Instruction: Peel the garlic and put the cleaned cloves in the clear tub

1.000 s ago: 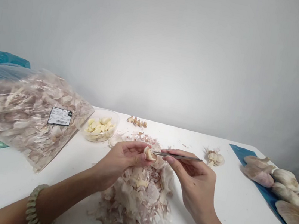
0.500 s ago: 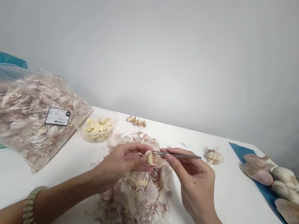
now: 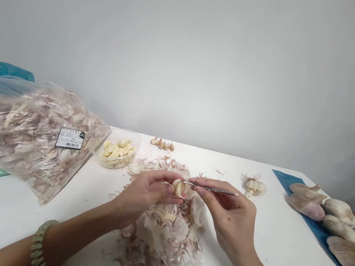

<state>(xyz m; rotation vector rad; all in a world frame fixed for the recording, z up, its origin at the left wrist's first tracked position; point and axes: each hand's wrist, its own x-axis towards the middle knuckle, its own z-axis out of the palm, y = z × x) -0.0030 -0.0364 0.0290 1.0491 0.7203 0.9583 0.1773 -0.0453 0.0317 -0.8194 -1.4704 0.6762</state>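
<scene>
Between the thumb and fingers of my left hand point(image 3: 148, 191) is a garlic clove point(image 3: 179, 188), its pale flesh partly showing beside papery skin. My right hand point(image 3: 232, 213) pinches a thin metal tool point(image 3: 215, 189), which looks like a small knife or tweezers; its tip touches or nearly touches the top of the clove. Below both hands lies a heap of garlic skins point(image 3: 164, 239). Beyond my left hand stands a clear plastic tub point(image 3: 118, 165) holding peeled cloves point(image 3: 117, 149).
A bulging clear bag of garlic skins point(image 3: 36, 133) with a label lies at the left. Several unpeeled cloves point(image 3: 162, 144) line the table's back edge. A partly broken garlic bulb point(image 3: 254, 187) sits right of centre. Whole bulbs point(image 3: 340, 212) rest on a blue sheet point(image 3: 282, 181) at the far right.
The clove has turned within my left fingers, now more upright. The metal tool has tilted slightly, its handle end a little lower. Both hands remain almost in place.
</scene>
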